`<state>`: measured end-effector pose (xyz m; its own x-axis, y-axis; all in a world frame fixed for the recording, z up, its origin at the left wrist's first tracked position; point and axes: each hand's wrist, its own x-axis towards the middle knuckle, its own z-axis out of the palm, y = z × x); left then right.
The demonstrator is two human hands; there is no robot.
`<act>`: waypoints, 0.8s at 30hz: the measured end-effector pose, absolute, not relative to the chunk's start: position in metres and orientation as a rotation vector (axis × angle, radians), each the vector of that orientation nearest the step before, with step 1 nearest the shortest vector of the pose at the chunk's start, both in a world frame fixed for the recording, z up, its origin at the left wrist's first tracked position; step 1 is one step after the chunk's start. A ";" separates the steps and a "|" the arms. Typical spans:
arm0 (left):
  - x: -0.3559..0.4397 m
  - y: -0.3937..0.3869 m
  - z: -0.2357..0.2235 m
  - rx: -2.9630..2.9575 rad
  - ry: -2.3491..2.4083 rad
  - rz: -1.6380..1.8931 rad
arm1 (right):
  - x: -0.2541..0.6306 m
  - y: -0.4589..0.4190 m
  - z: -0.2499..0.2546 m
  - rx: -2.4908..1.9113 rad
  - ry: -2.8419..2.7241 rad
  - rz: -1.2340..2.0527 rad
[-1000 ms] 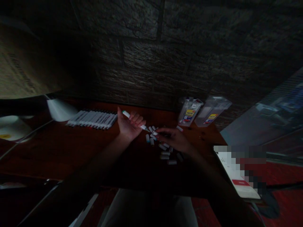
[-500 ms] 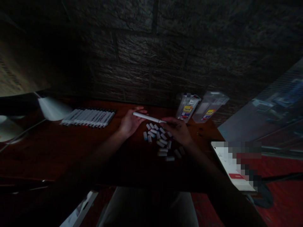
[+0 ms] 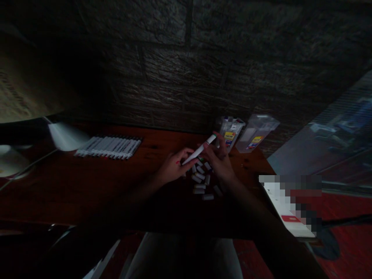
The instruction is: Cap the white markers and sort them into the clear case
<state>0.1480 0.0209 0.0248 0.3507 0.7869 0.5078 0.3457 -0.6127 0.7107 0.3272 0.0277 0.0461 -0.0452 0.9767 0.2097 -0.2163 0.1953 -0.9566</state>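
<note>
A white marker [image 3: 200,148] is held between both hands, tilted up to the right. My left hand [image 3: 174,168] pinches its lower end. My right hand [image 3: 217,157] grips its upper part with the fingers closed round it. Under the hands lies a pile of several small white caps [image 3: 202,179] on the dark wooden table [image 3: 87,182]. A row of several white markers [image 3: 109,147] lies side by side at the back left of the table.
Two clear plastic boxes [image 3: 232,133] [image 3: 257,133] with yellow labels stand at the back right, close to my right hand. A white booklet [image 3: 286,209] lies at the table's right edge. A white object [image 3: 65,135] sits left of the marker row. A dark brick wall rises behind.
The marker has swung from lying level between the hands to tilting up to the right. My left hand has moved right and lower, over the caps; my right hand has risen a little.
</note>
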 end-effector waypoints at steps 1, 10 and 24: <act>0.148 0.021 0.025 2.158 1.003 1.209 | 0.325 0.027 0.045 -0.836 -1.178 1.216; 0.143 0.024 0.027 2.247 0.955 1.149 | 0.345 0.032 0.063 -0.718 -0.986 1.418; 0.140 0.026 0.031 2.199 1.036 1.219 | 0.364 0.027 0.071 -0.661 -0.884 1.551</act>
<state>0.1401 0.0255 0.0305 0.3384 0.7727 0.5371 0.4051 -0.6348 0.6580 0.3639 0.0265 0.0708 -0.1669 0.9839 0.0636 -0.5559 -0.0407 -0.8303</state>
